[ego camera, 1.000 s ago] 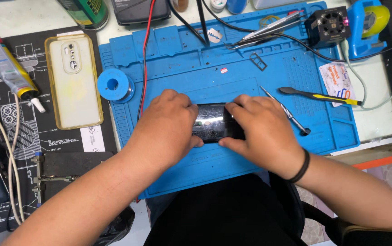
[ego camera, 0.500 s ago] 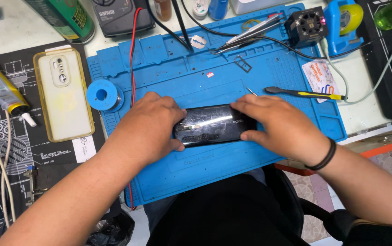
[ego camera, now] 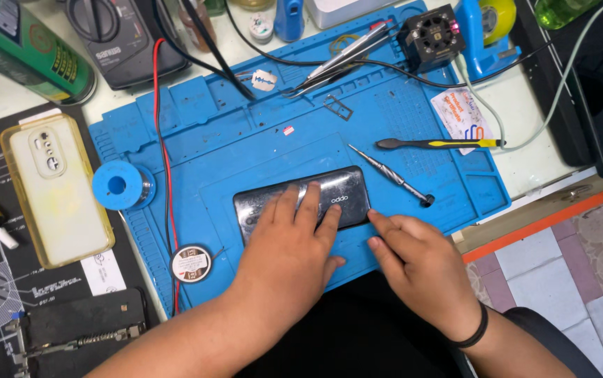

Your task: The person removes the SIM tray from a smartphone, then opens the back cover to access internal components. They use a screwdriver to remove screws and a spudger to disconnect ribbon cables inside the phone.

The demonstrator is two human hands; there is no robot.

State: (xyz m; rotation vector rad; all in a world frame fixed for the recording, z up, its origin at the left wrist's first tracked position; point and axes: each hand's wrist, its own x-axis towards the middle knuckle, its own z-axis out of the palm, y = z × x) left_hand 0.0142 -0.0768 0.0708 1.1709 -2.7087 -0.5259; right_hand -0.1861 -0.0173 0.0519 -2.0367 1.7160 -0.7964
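Note:
A dark glossy phone (ego camera: 340,194) lies back-up on the blue repair mat (ego camera: 231,140). My left hand (ego camera: 289,252) rests flat on it, fingers spread over its left and middle part. My right hand (ego camera: 424,269) lies on the mat just right of the phone, its fingertips touching the phone's lower right corner. Neither hand wraps around anything.
A metal pry tool (ego camera: 392,176) and a black-and-yellow screwdriver (ego camera: 438,143) lie right of the phone. A blue solder spool (ego camera: 118,185) and a small wick reel (ego camera: 191,263) sit left. A yellowed clear phone case (ego camera: 56,189) lies on the black mat. A red cable (ego camera: 165,154) crosses the mat.
Both hands let go of the phone's ends. The left hand now presses flat on its back, and the right hand has slid down to its lower right corner. The camera view shifted.

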